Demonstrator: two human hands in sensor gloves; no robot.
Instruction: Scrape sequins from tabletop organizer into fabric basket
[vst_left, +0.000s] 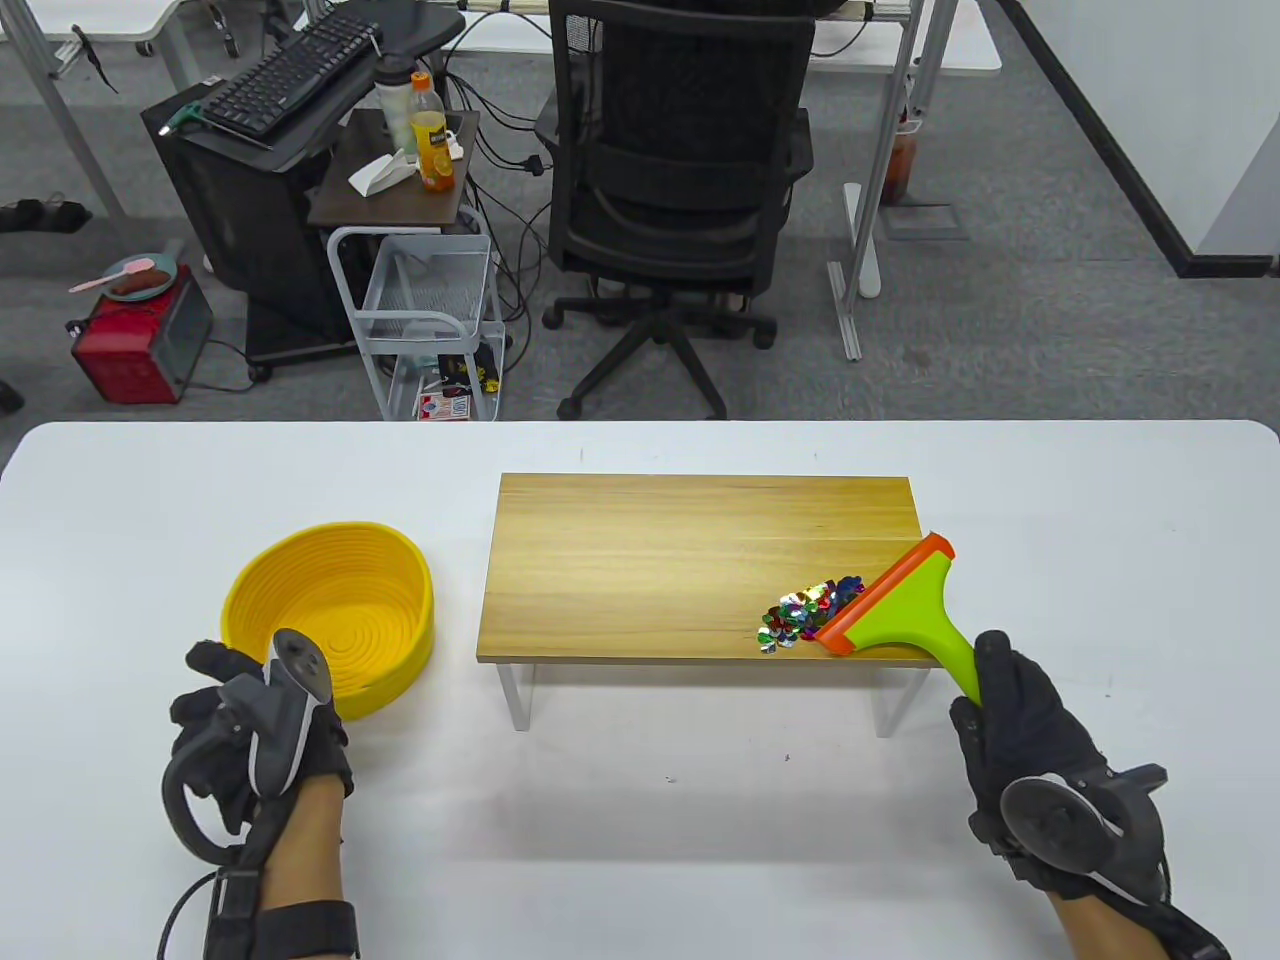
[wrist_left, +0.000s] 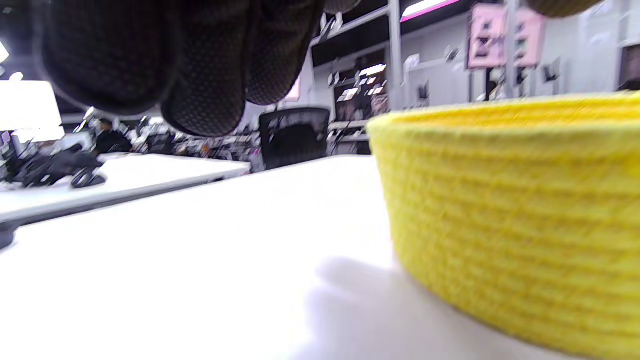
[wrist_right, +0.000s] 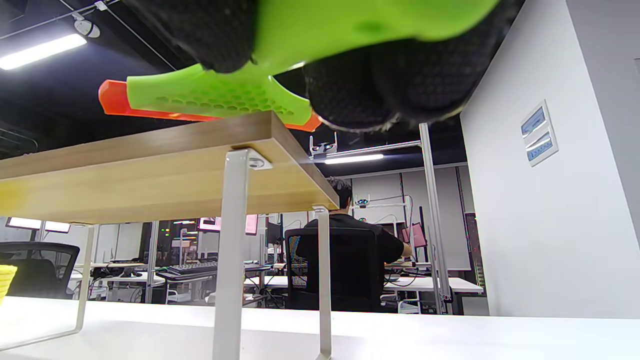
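The right hand grips the scraper, handle near-right, blade far-left against the sequins; left hand's fingers unclear.

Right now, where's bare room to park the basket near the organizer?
Bare white table between yellow basket and organizer, and along the front between both hands. Organizer's left half is bare wood. Crowded: its front-right corner, with sequins and scraper.
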